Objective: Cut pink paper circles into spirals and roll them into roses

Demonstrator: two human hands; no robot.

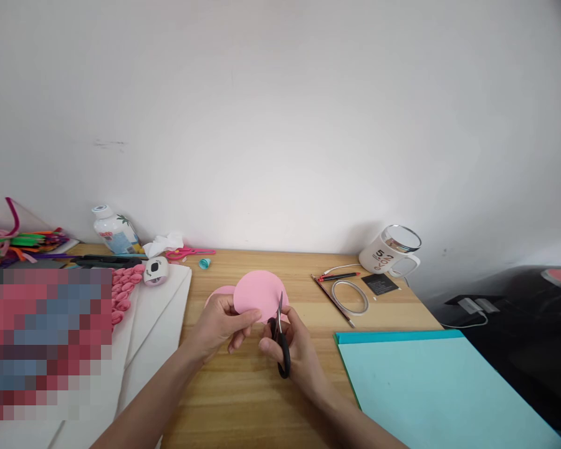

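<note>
A round piece of pink paper (257, 293) is held up over the table, its lower left edge pinched between the thumb and fingers of my left hand (227, 321). My right hand (297, 346) grips a pair of scissors (284, 358) with black handles. Their metal blades point up at the right edge of the pink circle; whether they are cutting into it I cannot tell. More pink paper (219, 292) shows behind my left hand, partly hidden by the hand and the circle.
Right of my hands are a pencil (337, 302), a coiled white cable (365, 299), a white mug (378, 257) and light blue sheets (430, 380). On the left lie white paper (161, 337), pink scissors (191, 252), a white bottle (115, 231) and several pipe cleaners (32, 240).
</note>
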